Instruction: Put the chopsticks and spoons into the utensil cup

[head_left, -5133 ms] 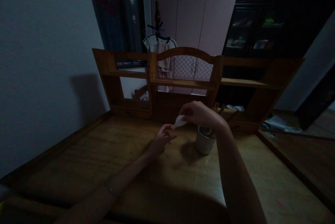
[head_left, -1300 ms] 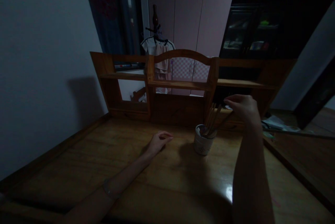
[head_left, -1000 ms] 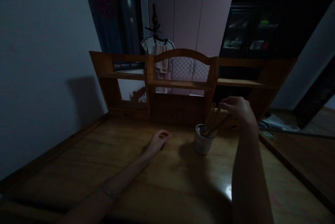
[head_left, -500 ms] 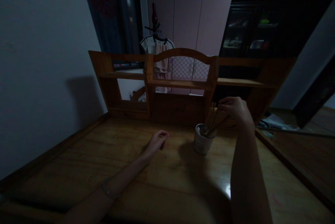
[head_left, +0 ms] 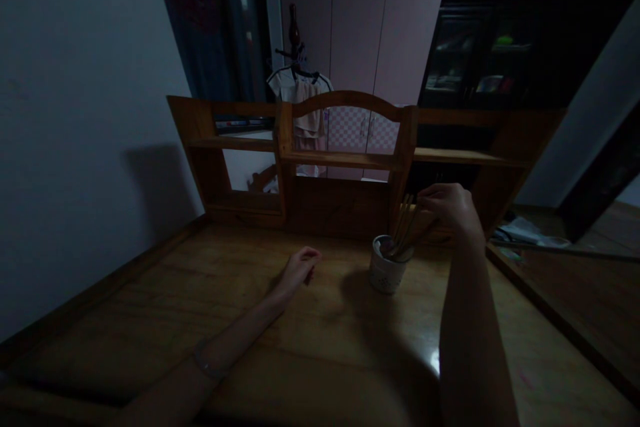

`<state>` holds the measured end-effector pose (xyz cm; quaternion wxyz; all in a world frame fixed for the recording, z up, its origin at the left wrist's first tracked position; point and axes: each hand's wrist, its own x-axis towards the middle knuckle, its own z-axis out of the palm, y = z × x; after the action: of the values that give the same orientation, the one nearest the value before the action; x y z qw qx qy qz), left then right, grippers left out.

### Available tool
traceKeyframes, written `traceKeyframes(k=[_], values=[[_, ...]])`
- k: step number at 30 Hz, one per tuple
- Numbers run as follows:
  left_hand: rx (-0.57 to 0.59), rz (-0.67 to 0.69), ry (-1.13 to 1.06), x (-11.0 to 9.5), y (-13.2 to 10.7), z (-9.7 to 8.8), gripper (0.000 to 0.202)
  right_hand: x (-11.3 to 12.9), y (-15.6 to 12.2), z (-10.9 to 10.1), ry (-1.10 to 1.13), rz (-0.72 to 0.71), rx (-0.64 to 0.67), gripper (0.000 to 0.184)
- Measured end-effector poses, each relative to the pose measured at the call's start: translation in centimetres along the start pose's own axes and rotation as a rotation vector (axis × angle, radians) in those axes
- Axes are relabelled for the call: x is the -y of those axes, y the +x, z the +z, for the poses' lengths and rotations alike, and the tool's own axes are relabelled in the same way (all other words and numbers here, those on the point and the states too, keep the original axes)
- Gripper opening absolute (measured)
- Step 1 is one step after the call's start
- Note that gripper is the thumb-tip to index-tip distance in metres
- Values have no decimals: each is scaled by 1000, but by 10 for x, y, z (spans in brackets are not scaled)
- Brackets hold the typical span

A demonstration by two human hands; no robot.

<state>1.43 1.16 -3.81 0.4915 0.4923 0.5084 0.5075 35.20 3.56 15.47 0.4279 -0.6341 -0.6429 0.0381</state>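
A white pot [head_left: 386,275] with small dark marks near its base stands upright on the wooden desk [head_left: 320,327]. Several thin sticks [head_left: 401,224] that look like chopsticks lean in it, beside a broader wooden utensil [head_left: 423,235] slanting right. Above the rim, my right hand [head_left: 450,204] is closed in a pinch at the upper end of one thin stick, whose foot is still inside the pot. My left hand [head_left: 299,268] rests on the desk left of the pot, fingers curled together, with nothing visible in them.
Along the desk's back runs a wooden shelf unit [head_left: 345,160]. A wall [head_left: 75,147] borders the left side, and a raised wooden edge [head_left: 550,320] the right. Behind stand a pink wardrobe [head_left: 357,40], a coat rack with clothes [head_left: 305,90] and a dark cabinet [head_left: 480,47].
Almost nothing differs; the whole view has shifted very slightly. Both hands, the pot and the sticks keep their places.
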Motion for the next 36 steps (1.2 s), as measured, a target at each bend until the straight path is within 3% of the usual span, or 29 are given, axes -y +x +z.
traceKeyframes(k=[14,36], values=[[-10,2,3,3,2,0,30,-3,0,-1,-50,-9,-61,22],[1,18,27,4,2,0,28,-15,6,5,84,-23,35,17]])
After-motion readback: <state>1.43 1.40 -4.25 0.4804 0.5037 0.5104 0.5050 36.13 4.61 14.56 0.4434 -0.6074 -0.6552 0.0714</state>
